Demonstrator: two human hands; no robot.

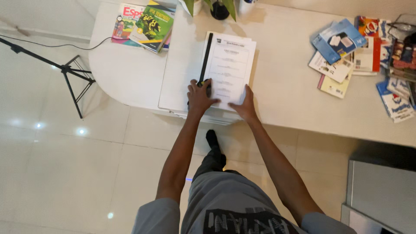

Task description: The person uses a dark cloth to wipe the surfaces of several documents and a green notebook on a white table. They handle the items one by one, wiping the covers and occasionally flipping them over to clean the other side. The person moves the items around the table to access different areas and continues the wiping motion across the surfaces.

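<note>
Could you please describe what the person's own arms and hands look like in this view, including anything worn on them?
Both arms are bare from the short grey sleeves down to the fingers. The left hand and right hand wear no gloves, and no watch, bracelet or ring shows on either at this size. The left sleeve and right sleeve belong to a grey shirt with dark printed lettering across its front.

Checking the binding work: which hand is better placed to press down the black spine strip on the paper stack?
Left. The left hand already lies on the black strip's near end; the right hand rests at the paper stack's opposite lower corner.
</note>
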